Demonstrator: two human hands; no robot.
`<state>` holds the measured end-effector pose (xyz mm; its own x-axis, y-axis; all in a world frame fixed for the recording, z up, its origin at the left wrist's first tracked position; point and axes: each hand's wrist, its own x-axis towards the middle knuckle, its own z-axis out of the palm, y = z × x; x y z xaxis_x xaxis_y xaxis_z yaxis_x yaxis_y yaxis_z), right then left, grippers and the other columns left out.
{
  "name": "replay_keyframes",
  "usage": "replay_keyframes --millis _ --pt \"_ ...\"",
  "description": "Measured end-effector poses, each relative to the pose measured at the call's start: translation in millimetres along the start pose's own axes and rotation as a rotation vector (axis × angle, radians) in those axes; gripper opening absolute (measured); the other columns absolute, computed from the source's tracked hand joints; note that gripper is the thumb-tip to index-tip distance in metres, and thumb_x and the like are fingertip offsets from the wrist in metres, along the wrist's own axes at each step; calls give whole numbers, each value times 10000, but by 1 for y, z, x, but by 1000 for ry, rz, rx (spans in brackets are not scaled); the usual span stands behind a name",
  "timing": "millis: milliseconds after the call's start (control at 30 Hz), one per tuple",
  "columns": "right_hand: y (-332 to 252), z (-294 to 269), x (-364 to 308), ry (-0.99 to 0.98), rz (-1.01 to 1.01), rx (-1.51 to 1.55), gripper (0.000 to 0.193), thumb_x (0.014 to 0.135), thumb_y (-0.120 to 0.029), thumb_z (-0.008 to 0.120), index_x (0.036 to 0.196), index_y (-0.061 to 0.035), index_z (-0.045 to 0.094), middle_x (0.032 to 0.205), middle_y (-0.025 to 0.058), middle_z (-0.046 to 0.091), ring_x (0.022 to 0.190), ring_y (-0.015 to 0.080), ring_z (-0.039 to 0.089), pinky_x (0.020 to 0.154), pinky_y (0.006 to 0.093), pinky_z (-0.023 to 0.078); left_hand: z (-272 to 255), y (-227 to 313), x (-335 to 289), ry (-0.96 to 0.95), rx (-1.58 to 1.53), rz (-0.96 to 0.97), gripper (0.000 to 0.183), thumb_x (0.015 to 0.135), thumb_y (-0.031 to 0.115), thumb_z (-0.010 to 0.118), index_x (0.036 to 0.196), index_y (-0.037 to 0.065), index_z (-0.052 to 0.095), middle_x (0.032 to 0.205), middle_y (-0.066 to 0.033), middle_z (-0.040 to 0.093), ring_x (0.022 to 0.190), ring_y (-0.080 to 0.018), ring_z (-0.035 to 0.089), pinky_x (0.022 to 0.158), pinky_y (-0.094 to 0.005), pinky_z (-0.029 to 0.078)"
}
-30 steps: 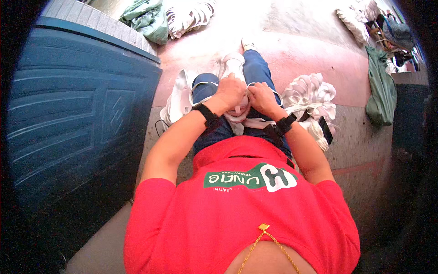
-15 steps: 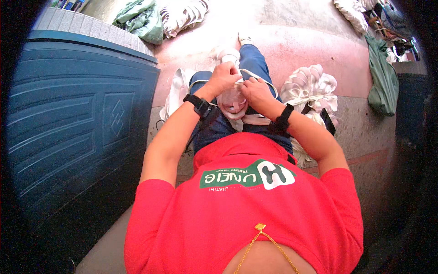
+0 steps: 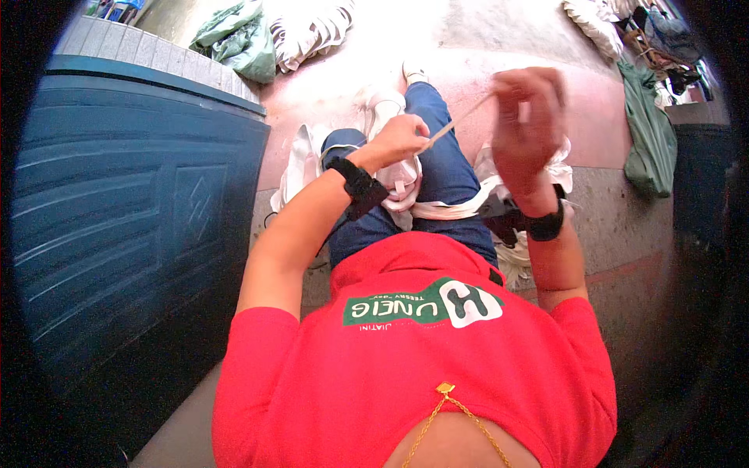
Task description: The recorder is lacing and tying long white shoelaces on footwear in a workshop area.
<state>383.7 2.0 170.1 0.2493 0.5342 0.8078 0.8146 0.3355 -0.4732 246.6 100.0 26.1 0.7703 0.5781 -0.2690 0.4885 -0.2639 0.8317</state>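
My blue jeans (image 3: 446,160) underneath; white-and-pink shoe upper (image 3: 399,189) sits in lap, between thighs. White strap (image 3: 456,210) lies across right thigh. My right hand (image 3: 529,117) raised, blurred, fingers apparently pinching pale cord (image 3: 460,122); my left hand (image 3: 398,140), over upper, pinches it too. Cord looks taut: hard pull could snap it, loose left pinch could let it slip.

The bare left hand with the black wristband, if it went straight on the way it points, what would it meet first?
Beyond the thin pale cord beside it, the left hand would probably meet the blue-trousered right leg first, though depth is unclear: it may pass above.
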Motion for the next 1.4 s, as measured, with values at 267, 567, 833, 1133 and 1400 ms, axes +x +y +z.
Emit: replay_keyframes --millis 267,567,833,1133,1400 --pt "21 -14 24 202 296 409 157 872 -144 498 911 3 539 849 78 548 762 146 534 689 258 449 -28 -45 -43 102 577 45 157 725 176 561 801 45 603 783 -179 593 787 -346 554 715 -416 434" --pt "26 52 -98 -1059 1213 783 198 850 -291 504 781 -106 527 613 -41 501 476 39 451 404 172 341 -30 -59 -51 127 505 37 122 691 129 604 756 31 568 761 -159 589 785 -335 540 697 -401 437" --pt "23 112 -159 -971 1163 618 213 774 -142 492 640 -13 594 527 75 554 472 134 537 408 281 408 -35 -64 -49 152 502 94 141 715 122 588 784 1 566 729 -194 583 728 -334 571 645 -383 446" --pt "14 124 -158 -992 1086 463 199 777 -120 448 802 -15 616 605 188 582 583 260 612 554 374 475 -34 -73 -65 166 226 -68 171 740 111 600 868 1 574 766 -130 607 721 -195 585 649 -298 460" --pt "13 140 -162 -1056 350 -114 165 758 -123 475 738 -10 594 677 187 604 599 316 610 526 398 483 -30 -65 -67 263 63 -129 252 719 166 633 908 10 573 745 -122 610 674 -202 592 626 -298 465"
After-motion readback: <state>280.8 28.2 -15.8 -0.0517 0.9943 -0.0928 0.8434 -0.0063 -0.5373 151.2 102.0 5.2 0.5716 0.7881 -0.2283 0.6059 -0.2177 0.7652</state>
